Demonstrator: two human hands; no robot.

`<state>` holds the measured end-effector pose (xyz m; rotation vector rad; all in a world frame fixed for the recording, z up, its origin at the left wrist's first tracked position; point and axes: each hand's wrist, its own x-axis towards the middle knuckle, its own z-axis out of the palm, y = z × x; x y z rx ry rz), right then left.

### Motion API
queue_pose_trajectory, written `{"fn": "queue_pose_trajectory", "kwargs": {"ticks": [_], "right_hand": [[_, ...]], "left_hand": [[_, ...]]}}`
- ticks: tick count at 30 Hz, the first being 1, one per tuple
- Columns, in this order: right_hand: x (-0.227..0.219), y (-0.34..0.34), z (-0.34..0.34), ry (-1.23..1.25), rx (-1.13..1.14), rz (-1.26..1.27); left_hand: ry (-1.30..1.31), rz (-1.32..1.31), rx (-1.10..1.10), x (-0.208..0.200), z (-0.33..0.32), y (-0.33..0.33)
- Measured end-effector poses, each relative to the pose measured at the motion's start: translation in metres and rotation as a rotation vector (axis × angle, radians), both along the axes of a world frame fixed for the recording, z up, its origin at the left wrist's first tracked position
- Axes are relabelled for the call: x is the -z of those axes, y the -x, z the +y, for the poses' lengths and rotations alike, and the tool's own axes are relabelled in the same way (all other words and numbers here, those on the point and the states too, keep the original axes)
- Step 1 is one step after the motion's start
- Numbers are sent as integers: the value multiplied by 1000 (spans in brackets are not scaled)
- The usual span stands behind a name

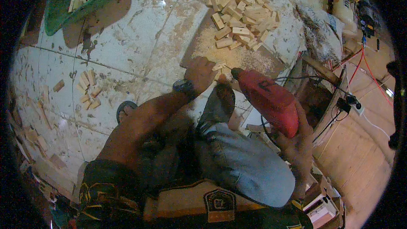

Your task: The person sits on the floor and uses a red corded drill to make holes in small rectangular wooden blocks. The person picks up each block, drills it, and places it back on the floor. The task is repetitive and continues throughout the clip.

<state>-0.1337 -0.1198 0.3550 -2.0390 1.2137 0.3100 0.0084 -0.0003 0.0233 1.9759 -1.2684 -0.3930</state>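
Note:
My left hand [200, 73], a dark watch on its wrist, is closed on a small pale wooden block [219, 65], low over the sawdust near my foot. My right hand [300, 124] grips a red power drill [269, 95] from its far side, so most of its fingers are hidden behind the drill body. The drill's dark chuck points left at the block. Its thin bit reaches the block or lies very close; I cannot tell whether it has gone in.
Beyond my hands, many wooden blocks [241, 10] lie heaped on a sawdust-covered brown board [196, 38]. A green tub [57, 15] with blocks stands far left; a small group of blocks [88, 89] lies on the tiles. Cables and a wooden panel [360, 144] are at right.

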Motion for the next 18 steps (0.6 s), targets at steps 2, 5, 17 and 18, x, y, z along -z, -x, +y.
{"fn": "queue_pose_trajectory", "kwargs": {"ticks": [2,5,17,18], "right_hand": [[4,4,4,-5,14,-60],[10,11,9,-24,68,1],[21,7,9,-27,-4,-76],[21,6,8,-46,11,-74]], "left_hand": [[-18,102,-64,-7,5,3],[-63,99,-131,-15,12,5],[-65,120,-118,0,13,2],[-68,132,-115,1,12,2]]}}
